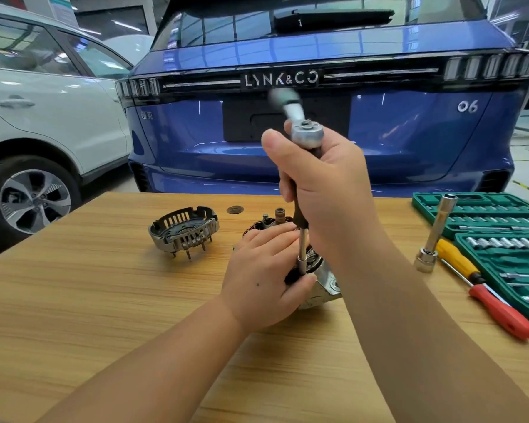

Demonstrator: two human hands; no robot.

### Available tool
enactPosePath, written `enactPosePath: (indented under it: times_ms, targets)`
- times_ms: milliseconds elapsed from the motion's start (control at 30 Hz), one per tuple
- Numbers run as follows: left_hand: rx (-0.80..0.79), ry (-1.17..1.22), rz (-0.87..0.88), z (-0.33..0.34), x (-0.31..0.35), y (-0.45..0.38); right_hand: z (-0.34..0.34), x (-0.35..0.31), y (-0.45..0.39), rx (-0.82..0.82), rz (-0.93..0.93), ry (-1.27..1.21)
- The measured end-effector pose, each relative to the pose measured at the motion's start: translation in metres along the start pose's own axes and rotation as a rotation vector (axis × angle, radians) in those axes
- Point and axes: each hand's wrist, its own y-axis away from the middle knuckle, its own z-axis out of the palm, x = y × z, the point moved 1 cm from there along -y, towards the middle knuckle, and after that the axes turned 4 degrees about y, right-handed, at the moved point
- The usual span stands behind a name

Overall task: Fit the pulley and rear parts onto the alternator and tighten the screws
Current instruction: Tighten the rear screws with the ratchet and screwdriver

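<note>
The alternator [324, 288] lies on the wooden table [104, 300], mostly hidden under my hands; its shaft end [280, 215] sticks up behind them. My left hand [263, 279] rests on the alternator, fingers curled over its top, thumb beside the socket tip. My right hand [324, 190] grips the black handle of a socket driver [301, 248] held upright, its socket down on the alternator. A ratchet head [306, 132] sits on top of the handle, its arm blurred. The slotted rear cover [184, 230] lies apart to the left.
A green socket set case [501, 239] lies open at the right. A long socket extension [437, 233] and a yellow-and-red screwdriver [483, 288] lie beside it. A small round washer [235, 210] sits near the far edge. A blue car and a white car stand behind the table.
</note>
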Motion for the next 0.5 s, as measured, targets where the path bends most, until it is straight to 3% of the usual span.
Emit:
enactPosePath:
  times_ms: [133,300,400,500]
  targets:
    - [0.005,-0.005,0.012,0.000,0.000,0.000,-0.001,-0.001,0.001,-0.181,0.080,-0.221]
    - [0.081,-0.008,0.047,-0.001,0.002,0.000,0.001,0.002,0.000,-0.225,-0.153,-0.205]
    - [0.096,0.125,-0.006,-0.004,0.007,0.002,-0.003,0.008,-0.003,-0.266,-0.127,-0.287]
    - [0.095,0.174,-0.019,-0.004,0.008,0.004,-0.011,0.008,-0.005,-0.431,0.004,-0.495]
